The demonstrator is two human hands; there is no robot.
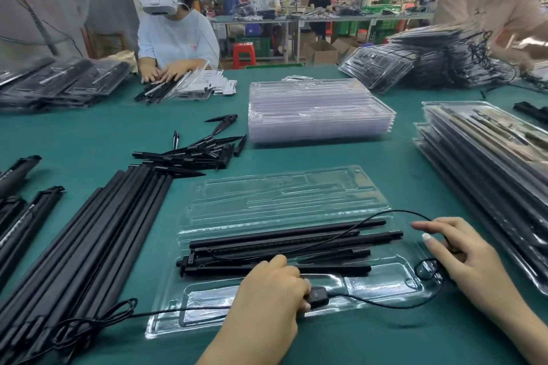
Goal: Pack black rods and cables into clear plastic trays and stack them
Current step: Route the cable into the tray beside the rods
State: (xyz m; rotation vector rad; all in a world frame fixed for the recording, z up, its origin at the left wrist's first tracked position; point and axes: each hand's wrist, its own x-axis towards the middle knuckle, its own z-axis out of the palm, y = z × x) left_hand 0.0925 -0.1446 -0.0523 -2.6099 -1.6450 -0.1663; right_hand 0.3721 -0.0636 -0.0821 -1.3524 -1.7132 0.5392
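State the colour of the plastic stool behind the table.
Red plastic stool, clearest in the head view.

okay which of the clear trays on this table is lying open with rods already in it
The open tray directly before both hands; black rods lie in its near half. The stack of trays behind holds nothing.

table: green-covered point(296, 154)
near edge: open clear tray point(281, 201)
left: loose black rods point(89, 240)
middle: empty tray stack point(320, 109)

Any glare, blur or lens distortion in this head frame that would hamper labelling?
Head view: glare streaks across the clear tray, washing out its compartments; strong wide-angle bending at the edges; motion blur on the person at top right; both hands, left and right, fairly sharp.
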